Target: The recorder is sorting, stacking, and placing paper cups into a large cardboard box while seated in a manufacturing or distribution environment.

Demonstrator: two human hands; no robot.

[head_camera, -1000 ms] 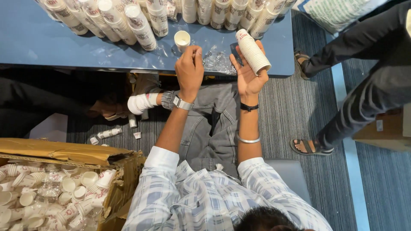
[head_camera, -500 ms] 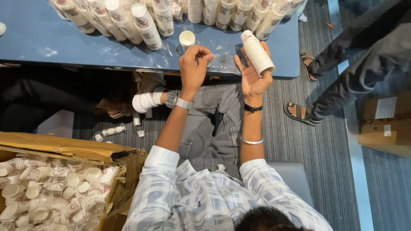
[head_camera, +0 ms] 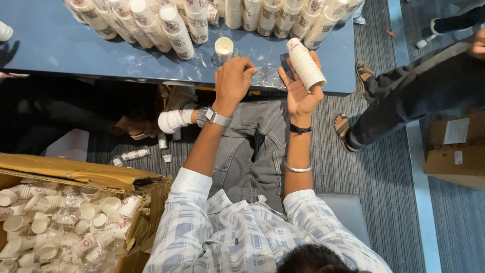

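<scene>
The right hand [head_camera: 299, 90] is closed around a stack of white paper cups [head_camera: 306, 64], palm up, fingers wrapped about the lower half and thumb along the near side; the stack lies tilted, rim end toward the table, above the near table edge. The left hand [head_camera: 232, 81] is curled with fingers drawn together at the table edge; fingertips meet over crumpled clear plastic wrap [head_camera: 267, 78], but whether they pinch it cannot be told. A single upright cup [head_camera: 224, 49] stands on the blue table [head_camera: 60, 45], just beyond the left hand and apart from it. Along the far edge lie wrapped cup sleeves [head_camera: 172, 23], white with red and dark print, side by side and fanned; roughly fourteen show, the count uncertain as the row runs out of view. One more cup [head_camera: 4, 31] sits at the far left edge. The left wrist carries a watch [head_camera: 217, 117]; the right wrist a black band [head_camera: 300, 129] and, lower down, a metal bangle [head_camera: 297, 168]. An open brown carton [head_camera: 76, 174] at lower left holds loose cups [head_camera: 60, 227], too many and too jumbled to count. A short cup stack [head_camera: 172, 121] rests by the left knee, with a few small pieces on the carpet nearby. At right another person's dark trouser leg [head_camera: 414, 96] and sandalled foot [head_camera: 343, 132] stand near; a closed brown box [head_camera: 457, 146] with one white label sits at the right edge.
</scene>
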